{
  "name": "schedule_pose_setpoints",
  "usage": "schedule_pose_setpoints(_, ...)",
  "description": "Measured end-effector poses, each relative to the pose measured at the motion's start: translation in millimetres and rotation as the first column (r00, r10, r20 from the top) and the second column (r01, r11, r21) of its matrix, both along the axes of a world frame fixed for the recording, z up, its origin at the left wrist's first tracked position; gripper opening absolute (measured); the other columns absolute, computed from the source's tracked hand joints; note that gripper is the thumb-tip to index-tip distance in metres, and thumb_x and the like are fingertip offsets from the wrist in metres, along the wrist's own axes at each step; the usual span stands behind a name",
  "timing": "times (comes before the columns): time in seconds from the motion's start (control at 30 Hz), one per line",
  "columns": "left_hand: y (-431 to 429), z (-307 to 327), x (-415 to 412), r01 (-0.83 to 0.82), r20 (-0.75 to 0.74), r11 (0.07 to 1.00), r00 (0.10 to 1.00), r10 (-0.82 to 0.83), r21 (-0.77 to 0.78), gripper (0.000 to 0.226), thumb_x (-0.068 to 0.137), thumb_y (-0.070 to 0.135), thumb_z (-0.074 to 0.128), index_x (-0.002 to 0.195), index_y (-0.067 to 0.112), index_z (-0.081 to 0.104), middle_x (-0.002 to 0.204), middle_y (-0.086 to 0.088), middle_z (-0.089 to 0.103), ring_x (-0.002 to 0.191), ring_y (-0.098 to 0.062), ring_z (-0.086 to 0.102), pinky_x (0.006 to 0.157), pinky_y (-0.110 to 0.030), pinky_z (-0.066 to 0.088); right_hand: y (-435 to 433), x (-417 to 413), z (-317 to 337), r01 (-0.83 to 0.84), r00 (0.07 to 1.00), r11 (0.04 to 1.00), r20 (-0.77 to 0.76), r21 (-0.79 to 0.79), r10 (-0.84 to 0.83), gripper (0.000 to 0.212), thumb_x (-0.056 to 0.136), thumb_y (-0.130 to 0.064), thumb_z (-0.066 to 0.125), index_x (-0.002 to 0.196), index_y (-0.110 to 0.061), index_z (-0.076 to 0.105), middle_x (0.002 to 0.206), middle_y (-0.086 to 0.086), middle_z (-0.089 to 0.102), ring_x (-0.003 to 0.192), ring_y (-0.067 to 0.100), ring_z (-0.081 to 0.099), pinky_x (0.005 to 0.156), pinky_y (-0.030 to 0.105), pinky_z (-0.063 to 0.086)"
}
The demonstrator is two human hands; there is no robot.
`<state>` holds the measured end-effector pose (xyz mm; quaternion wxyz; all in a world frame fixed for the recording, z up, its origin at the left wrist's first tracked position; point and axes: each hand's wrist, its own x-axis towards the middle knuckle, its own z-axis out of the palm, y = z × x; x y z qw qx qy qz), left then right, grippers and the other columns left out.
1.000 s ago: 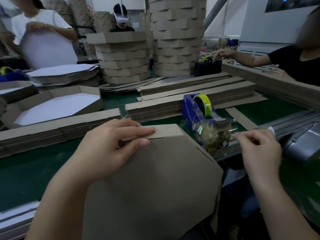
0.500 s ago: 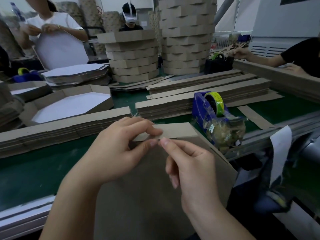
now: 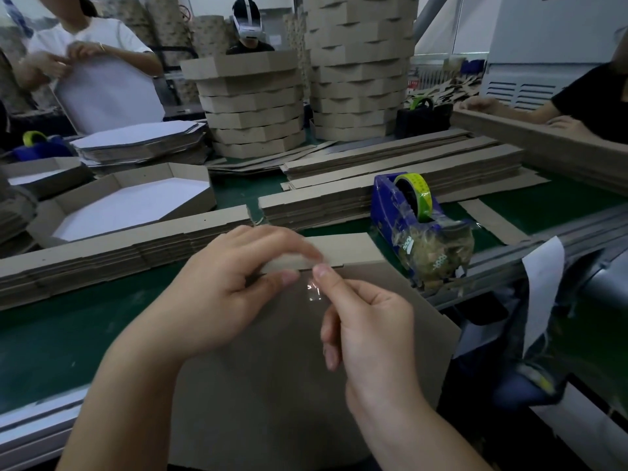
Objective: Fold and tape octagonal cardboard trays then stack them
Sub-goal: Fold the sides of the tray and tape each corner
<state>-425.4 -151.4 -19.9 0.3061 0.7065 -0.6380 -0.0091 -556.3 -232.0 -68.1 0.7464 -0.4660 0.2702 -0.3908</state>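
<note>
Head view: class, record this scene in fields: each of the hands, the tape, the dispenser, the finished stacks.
Left hand: grips the folded flap of the cardboard tray
Right hand: pinches a clear tape strip at the flap's edge
Tape dispenser: blue, on the green table, right of the flap
Finished trays: two stacks at the far side
Stage: taping, not yet stacked
</note>
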Motion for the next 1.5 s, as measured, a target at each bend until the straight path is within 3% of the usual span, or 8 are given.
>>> schedule_pose_setpoints(0.27, -2, 8, -2, -0.015, -0.114, 0.999, 0.993, 0.019, 0.038, 0.028, 0.082, 0.053, 0.049, 0.1, 0.047, 0.069, 0.113, 0.023, 0.062, 0.121, 0.0, 0.049, 0.103, -0.038, 0.04, -4, -9, -3, -0.111, 0.994, 0.993, 0.006, -0.027, 0.111, 0.012, 0.081, -0.017, 0.073, 0.071, -0.013, 0.078, 0.045, 0.006, 0.056, 0.034, 0.01, 0.043, 0.031, 0.017, 0.025)
schedule_pose_setpoints(0.63, -20, 8, -19, -0.221, -0.017, 0.975, 0.975, 0.221, -0.024, 0.029, 0.071, 0.06, 0.057, 0.073, 0.033, 0.066, 0.093, 0.01, 0.07, 0.092, -0.017, 0.065, 0.083, -0.044, 0.05, -5, -15, -2, -0.149, 0.988, 0.989, -0.031, -0.004, 0.149, 0.01, 0.086, -0.019, 0.07, 0.081, -0.013, 0.077, 0.044, 0.007, 0.052, 0.029, 0.007, 0.039, 0.031, 0.017, 0.025)
schedule_pose_setpoints(0.93, -18, 5, -20, -0.171, 0.028, 0.981, 0.984, 0.174, -0.087, 0.03, 0.067, 0.062, 0.062, 0.084, 0.038, 0.066, 0.092, 0.015, 0.069, 0.09, -0.013, 0.064, 0.08, -0.044, 0.052, -13, -31, -3, -0.325, 0.91, 0.946, -0.272, -0.003, 0.312, 0.032, 0.084, -0.037, 0.067, 0.087, -0.006, 0.074, 0.054, 0.007, 0.065, 0.032, 0.011, 0.039, 0.034, 0.013, 0.027)
schedule_pose_setpoints(1.07, -11, 5, -18, -0.197, 0.068, 0.979, 0.978, 0.199, -0.047, 0.035, 0.072, 0.071, 0.061, 0.094, 0.043, 0.06, 0.102, 0.024, 0.063, 0.101, -0.008, 0.06, 0.084, -0.043, 0.05, -19, -42, -12, -0.123, 0.987, 0.951, -0.131, -0.283, 0.089, 0.032, 0.083, -0.041, 0.069, 0.071, -0.012, 0.074, 0.046, 0.0, 0.057, 0.036, 0.009, 0.045, 0.037, 0.016, 0.033)
schedule_pose_setpoints(1.2, -4, 8, -22, -0.222, 0.22, 0.972, 0.955, 0.2, 0.081, 0.042, 0.07, 0.065, 0.059, 0.11, 0.054, 0.055, 0.116, 0.028, 0.049, 0.111, -0.007, 0.05, 0.086, -0.042, 0.047, -60, -47, -7, 0.112, 0.93, 0.618, -0.138, -0.778, -0.342, 0.022, 0.092, -0.038, 0.052, 0.095, -0.027, 0.071, 0.087, -0.014, 0.063, 0.083, 0.004, 0.059, 0.074, 0.022, 0.049)
schedule_pose_setpoints(1.3, -1, 13, -24, -0.239, 0.274, 0.959, 0.943, 0.191, 0.154, 0.052, 0.071, 0.056, 0.069, 0.118, 0.056, 0.05, 0.12, 0.029, 0.042, 0.115, -0.007, 0.045, 0.088, -0.039, 0.045, -76, -41, -4, -0.191, 0.895, 0.707, -0.417, -0.681, -0.16, 0.016, 0.096, -0.041, 0.047, 0.1, -0.039, 0.062, 0.107, -0.021, 0.056, 0.106, -0.004, 0.051, 0.097, 0.02, 0.041)
schedule_pose_setpoints(1.37, 1, 18, -25, -0.216, 0.256, 0.96, 0.952, 0.166, 0.181, 0.049, 0.07, 0.054, 0.071, 0.115, 0.052, 0.051, 0.117, 0.028, 0.043, 0.111, -0.009, 0.048, 0.089, -0.038, 0.044, -78, -41, -4, -0.272, 0.904, 0.74, -0.427, -0.615, -0.023, 0.017, 0.097, -0.044, 0.044, 0.088, -0.044, 0.059, 0.096, -0.028, 0.062, 0.095, -0.017, 0.053, 0.08, 0.001, 0.038)
schedule_pose_setpoints(1.5, -12, 26, -43, -0.201, 0.297, 0.973, 0.941, 0.161, 0.11, 0.049, 0.064, 0.078, 0.048, 0.099, 0.044, 0.047, 0.094, 0.024, 0.05, 0.087, -0.006, 0.05, 0.076, -0.034, 0.045, -80, -43, -4, -0.328, 0.912, 0.686, -0.407, -0.649, 0.051, 0.024, 0.096, -0.051, 0.043, 0.092, -0.036, 0.061, 0.09, -0.026, 0.063, 0.086, -0.011, 0.057, 0.067, 0.002, 0.039)
